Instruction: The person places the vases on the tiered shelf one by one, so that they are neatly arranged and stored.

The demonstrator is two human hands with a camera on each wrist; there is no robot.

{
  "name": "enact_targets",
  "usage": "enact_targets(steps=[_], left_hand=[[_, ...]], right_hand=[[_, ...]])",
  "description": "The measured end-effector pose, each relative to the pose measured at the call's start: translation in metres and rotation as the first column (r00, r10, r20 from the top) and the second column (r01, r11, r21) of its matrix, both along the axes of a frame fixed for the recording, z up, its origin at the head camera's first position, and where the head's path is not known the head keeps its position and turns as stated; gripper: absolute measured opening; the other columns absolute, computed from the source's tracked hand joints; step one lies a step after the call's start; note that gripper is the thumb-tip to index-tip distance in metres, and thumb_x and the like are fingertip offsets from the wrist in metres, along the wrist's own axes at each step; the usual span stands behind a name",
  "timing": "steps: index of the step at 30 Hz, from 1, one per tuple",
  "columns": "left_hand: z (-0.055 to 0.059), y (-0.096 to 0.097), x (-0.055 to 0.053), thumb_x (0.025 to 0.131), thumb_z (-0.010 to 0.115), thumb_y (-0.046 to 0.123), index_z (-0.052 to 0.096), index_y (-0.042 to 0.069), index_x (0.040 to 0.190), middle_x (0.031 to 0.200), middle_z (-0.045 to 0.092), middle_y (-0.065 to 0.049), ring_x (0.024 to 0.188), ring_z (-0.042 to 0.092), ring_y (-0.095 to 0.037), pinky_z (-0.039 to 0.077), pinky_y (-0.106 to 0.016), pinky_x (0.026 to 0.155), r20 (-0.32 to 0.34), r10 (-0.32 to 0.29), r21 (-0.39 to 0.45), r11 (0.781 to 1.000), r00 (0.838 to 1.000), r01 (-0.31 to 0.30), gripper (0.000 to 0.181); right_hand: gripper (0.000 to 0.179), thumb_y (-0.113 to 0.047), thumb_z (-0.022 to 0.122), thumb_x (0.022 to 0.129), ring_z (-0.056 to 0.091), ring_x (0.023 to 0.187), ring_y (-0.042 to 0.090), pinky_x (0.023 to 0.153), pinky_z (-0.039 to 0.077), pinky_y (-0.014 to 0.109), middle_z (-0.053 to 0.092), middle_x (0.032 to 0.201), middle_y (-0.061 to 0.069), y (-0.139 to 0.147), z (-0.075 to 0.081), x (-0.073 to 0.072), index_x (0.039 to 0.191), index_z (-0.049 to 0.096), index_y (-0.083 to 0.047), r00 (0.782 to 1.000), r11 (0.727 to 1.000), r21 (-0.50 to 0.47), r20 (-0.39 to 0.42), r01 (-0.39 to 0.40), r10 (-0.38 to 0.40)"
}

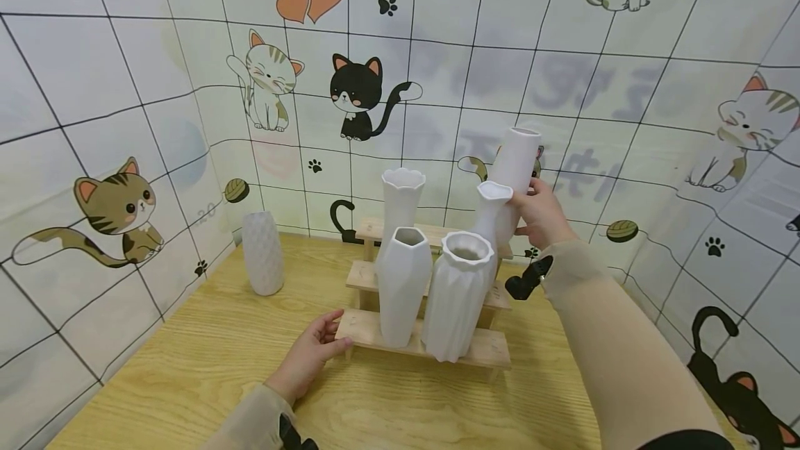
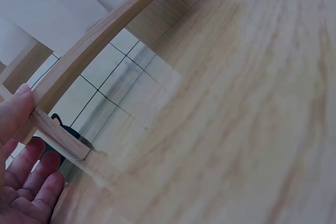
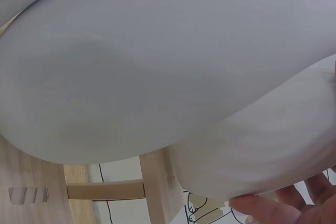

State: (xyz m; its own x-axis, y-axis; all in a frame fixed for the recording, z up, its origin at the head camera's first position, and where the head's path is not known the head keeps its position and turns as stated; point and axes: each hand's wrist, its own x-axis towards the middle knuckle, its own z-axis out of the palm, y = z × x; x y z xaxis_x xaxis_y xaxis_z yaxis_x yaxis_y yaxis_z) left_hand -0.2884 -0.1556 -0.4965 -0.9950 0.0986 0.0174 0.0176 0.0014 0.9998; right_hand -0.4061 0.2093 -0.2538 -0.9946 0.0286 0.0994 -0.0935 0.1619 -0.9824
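Note:
A tiered wooden stand [image 1: 359,325] holds several white vases. My left hand [image 1: 306,353] grips the left end of its lowest step; in the left wrist view the thumb lies against the step's end [image 2: 79,61] and the fingers curl below. At the back right, my right hand [image 1: 545,215] holds a tall white vase [image 1: 515,158] around its side, upright with a slight tilt. That vase's lower part [image 3: 252,140] shows in the right wrist view behind a round-bodied vase [image 3: 131,77]. Whether its base touches the top step is hard to tell.
On the front step stand a faceted vase [image 1: 403,290] and a ribbed vase [image 1: 459,304]. Behind them are a scallop-rimmed vase [image 1: 402,200] and a flared-neck vase [image 1: 490,210]. A textured white vase [image 1: 262,255] stands apart on the wooden table [image 1: 212,360], near the cat-patterned wall [image 1: 437,33].

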Motion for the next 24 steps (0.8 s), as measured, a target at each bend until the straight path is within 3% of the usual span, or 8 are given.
enact_targets(steps=[13, 24], left_hand=[[0.0042, 0.0018, 0.0021, 0.088, 0.072, 0.016, 0.036, 0.005, 0.146, 0.127, 0.051, -0.015, 0.105, 0.051, -0.023, 0.044, -0.034, 0.088, 0.006, 0.023, 0.002, 1.000, 1.000, -0.023, 0.069], [0.0029, 0.0016, 0.0009, 0.087, 0.072, 0.015, 0.037, 0.006, 0.146, 0.125, 0.050, -0.014, 0.104, 0.050, -0.023, 0.045, -0.031, 0.086, 0.017, 0.019, 0.021, 1.000, 1.000, -0.020, 0.069]], right_hand=[[0.067, -0.017, 0.057, 0.095, 0.031, 0.132, 0.041, 0.096, 0.031, 0.070, 0.027, 0.147, 0.020, -0.0049, -0.0035, -0.0062, 0.151, 0.021, -0.010, 1.000, 1.000, 0.007, -0.004, 0.008, -0.008], [0.064, -0.018, 0.057, 0.095, 0.032, 0.131, 0.041, 0.096, 0.033, 0.068, 0.027, 0.146, 0.021, -0.0081, -0.0046, -0.0100, 0.150, 0.024, -0.009, 1.000, 1.000, 0.020, 0.005, -0.001, 0.001]])
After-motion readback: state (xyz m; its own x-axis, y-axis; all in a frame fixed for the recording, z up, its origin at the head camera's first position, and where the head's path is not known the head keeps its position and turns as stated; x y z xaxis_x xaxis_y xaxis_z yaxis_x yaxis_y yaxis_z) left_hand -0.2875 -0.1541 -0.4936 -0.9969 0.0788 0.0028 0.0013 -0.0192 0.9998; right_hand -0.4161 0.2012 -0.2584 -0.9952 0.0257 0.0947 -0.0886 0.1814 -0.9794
